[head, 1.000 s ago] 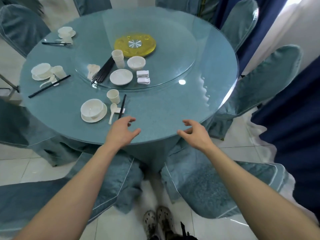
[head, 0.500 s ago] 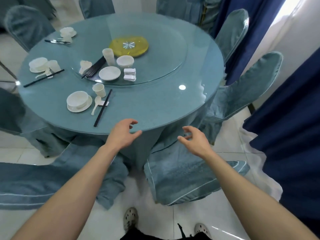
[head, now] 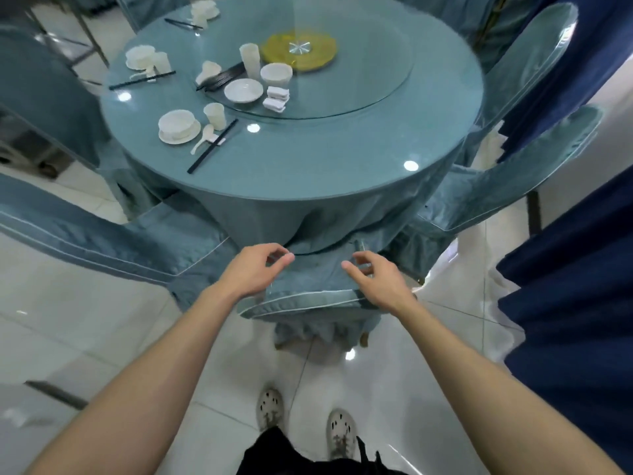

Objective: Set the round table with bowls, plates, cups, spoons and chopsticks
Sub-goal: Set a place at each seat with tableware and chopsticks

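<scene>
Table [head: 342, 159], round and glass-topped, now lies well ahead of my fingers. Half a second ago my left fingers overlapped its near rim; now both sets hang short of it, above the back of a teal-covered chair [head: 308, 296] that has come in directly under them. My left fingers [head: 270, 249] are loosely curled, the thumb close to the forefinger, with nothing between them. My right fingers [head: 368, 258] curl the same way and are just as empty. Whether either touches the chair cover I cannot tell. The two sets are closer together than they were.

Nothing on the table has shifted. Far ahead and to the left of my left fingers is the nearest laid place: a bowl on a plate [head: 178, 123], a cup [head: 214, 114] just beside it, then a spoon [head: 202, 138] and a pair of chopsticks [head: 212, 147] lying over a small white rest [head: 219, 141]. Beyond that, on the glass turntable [head: 359, 80], wait the spare plate [head: 244, 90], spare bowl [head: 276, 73], a stack of cups [head: 250, 61], a bundle of chopsticks [head: 222, 78] and two stacks of rests [head: 277, 97]. A yellow disc [head: 298, 51] marks the turntable's middle. Two more laid places sit farther left and farther off [head: 142, 58] [head: 203, 10].

Below my forearms my shoes [head: 270, 407] stand on the white floor tiles.
</scene>
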The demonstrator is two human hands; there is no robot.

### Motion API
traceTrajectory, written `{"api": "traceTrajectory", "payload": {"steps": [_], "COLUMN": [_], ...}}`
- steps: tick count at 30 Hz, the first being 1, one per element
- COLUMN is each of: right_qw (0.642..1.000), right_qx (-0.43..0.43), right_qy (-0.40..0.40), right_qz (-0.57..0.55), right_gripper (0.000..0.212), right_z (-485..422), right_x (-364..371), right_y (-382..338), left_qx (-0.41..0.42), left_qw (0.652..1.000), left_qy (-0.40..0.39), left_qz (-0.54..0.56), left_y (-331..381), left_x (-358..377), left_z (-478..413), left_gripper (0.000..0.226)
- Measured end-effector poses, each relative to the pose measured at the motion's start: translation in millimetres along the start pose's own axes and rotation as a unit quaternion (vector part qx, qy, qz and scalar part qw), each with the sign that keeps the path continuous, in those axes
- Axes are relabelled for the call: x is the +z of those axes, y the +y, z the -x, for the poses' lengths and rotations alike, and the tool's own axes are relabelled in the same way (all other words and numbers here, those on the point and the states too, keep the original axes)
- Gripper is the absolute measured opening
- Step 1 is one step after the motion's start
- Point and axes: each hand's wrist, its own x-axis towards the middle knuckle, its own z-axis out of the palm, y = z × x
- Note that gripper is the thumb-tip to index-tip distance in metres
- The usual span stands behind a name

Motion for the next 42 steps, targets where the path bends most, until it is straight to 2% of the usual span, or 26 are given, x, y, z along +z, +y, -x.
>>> {"api": "traceTrajectory", "payload": {"steps": [3, 6, 9, 13, 16, 18, 23, 28, 33, 36, 40, 42], "right_qw": [0.999, 0.995, 0.992, 0.980, 0.967, 0.961, 0.961, 0.965, 0.968, 0.970, 0.979, 0.983], "right_qx": [-0.022, -0.054, -0.068, -0.116, -0.150, -0.161, -0.160, -0.145, -0.133, -0.134, -0.123, -0.115], "right_qy": [-0.015, -0.035, -0.038, -0.045, -0.027, -0.013, 0.006, 0.010, -0.013, -0.026, -0.017, -0.014], "right_qz": [0.023, 0.071, 0.098, 0.158, 0.204, 0.227, 0.223, 0.217, 0.211, 0.204, 0.160, 0.143], "right_gripper": [0.077, 0.088, 0.090, 0.067, 0.036, 0.028, 0.029, 0.026, 0.025, 0.040, 0.080, 0.091], "right_z": [13, 21, 28, 37, 35, 32, 23, -1, -23, -22, -13, -8], "right_x": [3, 5, 6, 7, 11, 15, 17, 4, -12, -15, -20, -27], "right_y": [7, 11, 15, 23, 27, 30, 43, 47, 46, 44, 35, 31], "left_qx": [-0.015, 0.006, 0.025, 0.045, 0.064, 0.071, 0.066, 0.070, 0.066, 0.069, 0.058, 0.046], "left_qw": [0.994, 0.982, 0.981, 0.981, 0.987, 0.987, 0.980, 0.986, 0.989, 0.988, 0.992, 0.996], "left_qy": [-0.110, -0.185, -0.186, -0.173, -0.128, -0.128, -0.175, -0.136, -0.116, -0.113, -0.100, -0.081], "left_qz": [-0.004, -0.029, -0.038, -0.074, -0.077, -0.069, -0.072, -0.065, -0.065, -0.078, -0.041, -0.008], "left_y": [13, 19, 23, 22, 21, 20, 24, 36, 45, 42, 42, 47], "left_x": [11, 17, 15, 19, 28, 29, 25, 31, 33, 34, 28, 24], "left_z": [25, 36, 39, 42, 44, 43, 26, 8, -6, -7, -11, -17], "left_gripper": [0.068, 0.066, 0.055, 0.044, 0.043, 0.045, 0.047, 0.049, 0.041, 0.045, 0.080, 0.085]}}
